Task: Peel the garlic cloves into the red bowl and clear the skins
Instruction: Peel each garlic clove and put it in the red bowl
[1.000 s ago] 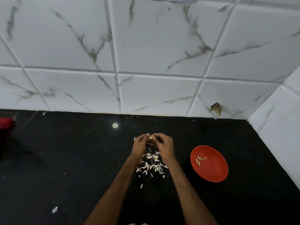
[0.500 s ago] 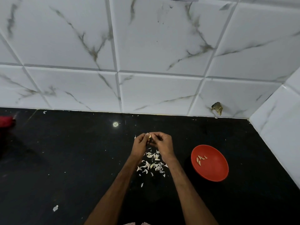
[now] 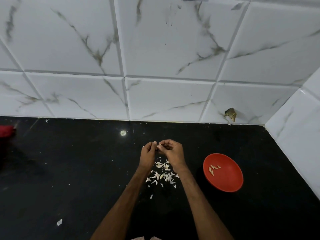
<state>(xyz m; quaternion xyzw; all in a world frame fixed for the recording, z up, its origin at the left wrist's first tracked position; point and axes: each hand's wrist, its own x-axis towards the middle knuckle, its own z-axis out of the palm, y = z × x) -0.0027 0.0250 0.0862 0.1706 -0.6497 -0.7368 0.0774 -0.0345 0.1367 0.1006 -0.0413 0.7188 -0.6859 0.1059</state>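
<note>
Above the black counter (image 3: pixel 78 170), my left hand (image 3: pixel 148 155) and my right hand (image 3: pixel 172 153) meet fingertip to fingertip. Both pinch one small pale garlic clove (image 3: pixel 159 145) between them; most of it is hidden by the fingers. Under the hands lies a scatter of whitish garlic skins (image 3: pixel 163 173). To the right on the counter sits the red bowl (image 3: pixel 226 181) with several peeled cloves (image 3: pixel 213 168) near its left inner side.
White marble-look tiled wall (image 3: pixel 155 58) runs along the back, and another wall (image 3: pixel 297 135) closes the right side. A red object (image 3: pixel 6 131) sits at the far left edge. Stray skin bits lie at the front left (image 3: pixel 59 222) and near the back wall (image 3: pixel 47 120).
The hands stay together over the skin pile with only small finger movements on the clove. The view has shifted slightly.
</note>
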